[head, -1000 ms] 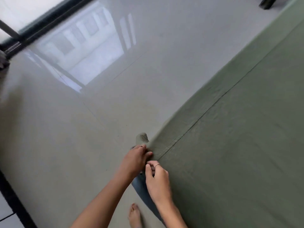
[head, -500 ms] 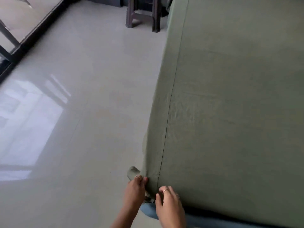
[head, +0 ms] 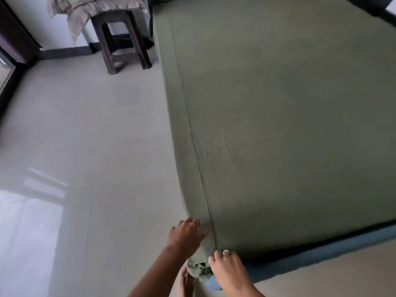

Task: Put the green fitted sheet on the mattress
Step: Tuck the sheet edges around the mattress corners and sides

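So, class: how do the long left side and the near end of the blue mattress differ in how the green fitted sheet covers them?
On the long left side the green fitted sheet hangs over the edge; along the near end the blue mattress shows bare. Both meet where the sheet bunches.

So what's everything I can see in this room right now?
green fitted sheet: one, sage green, spread over the mattress top, corner bunched at the near left
blue mattress: one, blue, near edge showing below the sheet
dark brown plastic stool: one, far left of the bed
striped beige cloth: one, draped on the stool
glossy tiled floor: pale beige, left of the bed
bare foot: one, on the floor by the corner
left hand: on the sheet's side at the corner
right hand: at the bunched corner, rings on fingers
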Motion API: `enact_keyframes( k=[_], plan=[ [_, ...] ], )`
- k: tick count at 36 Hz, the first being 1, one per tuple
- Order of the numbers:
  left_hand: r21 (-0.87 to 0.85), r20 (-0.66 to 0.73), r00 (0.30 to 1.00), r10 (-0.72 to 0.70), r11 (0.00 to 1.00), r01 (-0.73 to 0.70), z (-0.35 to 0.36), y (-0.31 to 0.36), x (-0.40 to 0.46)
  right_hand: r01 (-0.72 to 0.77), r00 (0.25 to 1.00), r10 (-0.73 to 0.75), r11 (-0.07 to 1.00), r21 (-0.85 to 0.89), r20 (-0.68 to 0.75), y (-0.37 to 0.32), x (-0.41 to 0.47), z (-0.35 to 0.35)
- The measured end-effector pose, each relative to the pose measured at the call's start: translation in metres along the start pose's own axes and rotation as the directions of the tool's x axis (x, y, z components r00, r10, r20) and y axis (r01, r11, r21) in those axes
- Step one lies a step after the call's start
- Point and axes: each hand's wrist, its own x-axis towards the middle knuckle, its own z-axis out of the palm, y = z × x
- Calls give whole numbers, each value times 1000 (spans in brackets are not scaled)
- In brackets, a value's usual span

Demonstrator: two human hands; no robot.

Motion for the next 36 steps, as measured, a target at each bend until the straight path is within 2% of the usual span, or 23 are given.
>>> enact_keyframes(
  k=[2,5,7,9,11,14,17,20,23,26,29,32,34,36],
  plan=[
    [109,3,998,63,992,-63,-11,-2,11,-38,996,39,999,12,-80,-3,3,4],
    [179,-9,987,161,971,-157,-30,-3,39,-100,973,122,988,120,-195,-6,12,4],
    [253,2,977,214,945,-207,-47,0,65,-182,929,240,959,217,-282,-2,22,-4],
    [368,101,961,256,888,-275,-59,2,87,-275,874,358,922,273,-330,0,32,-8],
    [462,213,935,285,814,-353,-64,6,105,-394,843,473,867,306,-255,0,41,-12],
    [564,330,883,333,681,-468,-66,15,129,-546,781,622,723,423,-55,4,58,-14],
    [619,431,836,339,564,-547,-61,23,140,-631,698,716,611,478,6,6,70,-11],
    [632,499,796,342,485,-604,-48,22,141,-644,665,746,546,535,39,-2,73,-5],
    [642,494,801,339,479,-599,-37,22,137,-642,629,777,509,573,15,-9,69,5],
    [648,469,818,333,499,-575,-33,21,133,-642,618,785,533,551,-39,-15,67,10],
    [648,415,834,364,525,-552,-23,2,147,-647,615,789,514,564,-13,-21,69,14],
    [603,499,781,375,498,-624,-32,21,147,-659,589,808,496,566,-23,-19,70,19],
    [588,562,765,315,498,-638,-33,28,139,-674,559,829,469,571,-20,-20,70,18],
    [606,574,775,265,499,-619,-33,29,135,-685,530,848,428,590,0,-23,72,10]
  ],
)
